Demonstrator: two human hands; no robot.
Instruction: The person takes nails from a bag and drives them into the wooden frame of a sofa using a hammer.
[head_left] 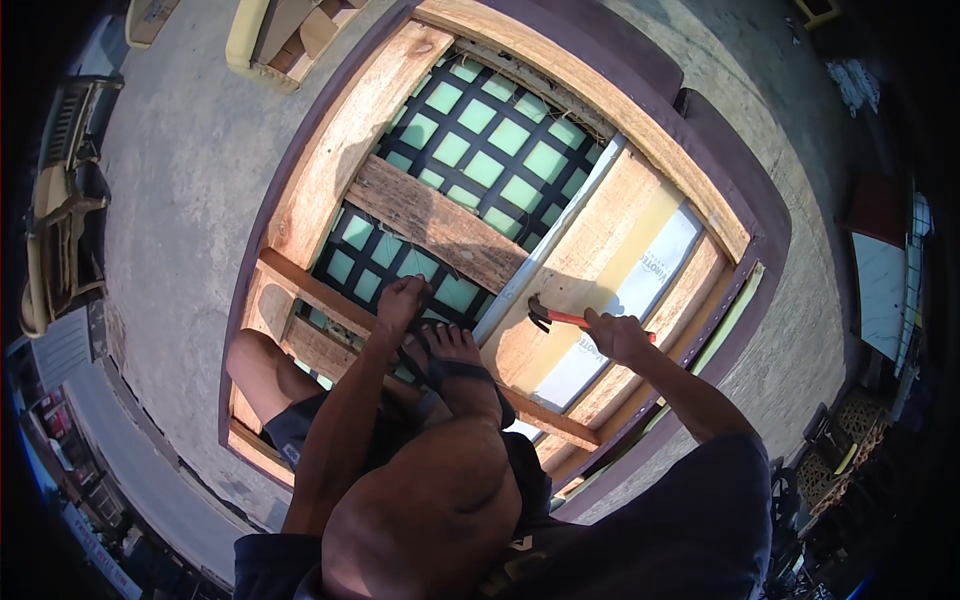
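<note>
My right hand point(619, 338) grips the orange-red handle of a claw hammer point(565, 317). Its dark head is over the pale board on the right of an upturned furniture frame point(330, 120). My left hand point(403, 300) is closed, its fingertips pinched together above the black webbing point(478, 140) woven over green material. Whatever it pinches is too small to make out. Thin pale strands show on the webbing near it. A wooden crosspiece point(440, 222) spans the frame just beyond my left hand. My sandalled foot point(455, 365) is between my hands.
Purple-brown upholstery point(660, 60) wraps the frame's outer edges. A narrow wooden rail point(315, 290) crosses near my left knee. Yellow-edged furniture point(285, 40) stands on the concrete floor point(170, 190) at the far left. Carved wooden furniture point(65, 210) is by the left rim.
</note>
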